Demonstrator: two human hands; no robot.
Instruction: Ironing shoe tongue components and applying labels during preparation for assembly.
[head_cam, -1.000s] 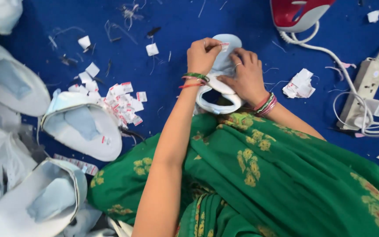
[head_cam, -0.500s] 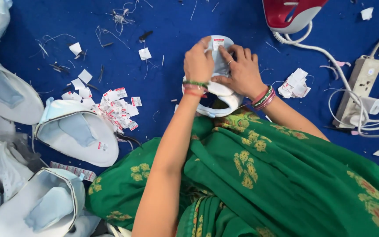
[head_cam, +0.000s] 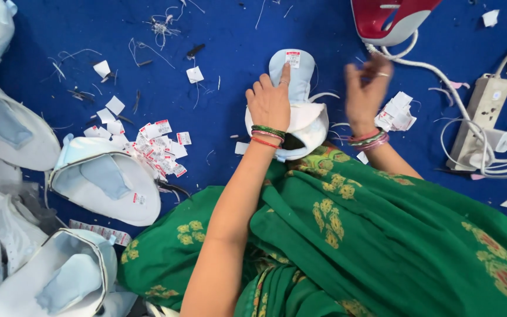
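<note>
Down on the blue floor covering (head_cam: 218,76), the left hand (head_cam: 270,104) presses flat on a pale blue and white fabric piece (head_cam: 293,103) that lies just in front of the person's green patterned garment (head_cam: 371,235). Its forefinger stretches up along the pale blue tongue-shaped part, the tip touching a small white and red label (head_cam: 293,58) at the top end; the grip is flat and pressing rather than clenched around anything. The right hand (head_cam: 366,91) is lifted just to the right of the piece, apart from it, fingers spread and blurred, holding nothing that can be made out. Green and red bangles sit on the left wrist, pink ones on the right. Just right of that hand lies a small stack of white tags (head_cam: 397,113). Farther right, a white power strip (head_cam: 481,120) has cords plugged in, and a white cable runs from it up to a red and white iron (head_cam: 391,17) at the top edge. To the left, more white and pale blue shoe-shaped pieces (head_cam: 107,182) are piled, with a scatter of loose labels (head_cam: 156,144) beside them and bits of thread (head_cam: 162,26) strewn over the blue surface.
</note>
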